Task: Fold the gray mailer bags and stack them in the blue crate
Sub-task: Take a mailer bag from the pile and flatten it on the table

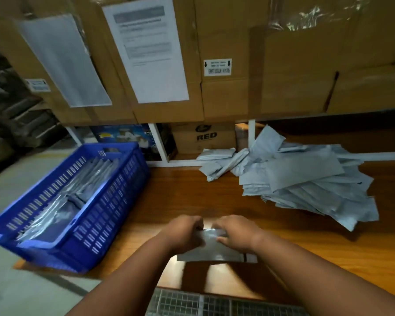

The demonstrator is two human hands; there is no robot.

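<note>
Two hands [186, 231] [236, 232] pinching mailer bag [211, 252], near table edge [214, 290].

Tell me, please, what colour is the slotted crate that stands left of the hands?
Blue: the crate shows plainly in the head view, with gray mailer bags inside.

A gray mailer bag [211, 250] lay flat on the near wooden tabletop, a loose heap of unfolded mailers [306, 183] sprawled far right, and the blue slotted crate [105, 215] at left held folded ones.
</note>
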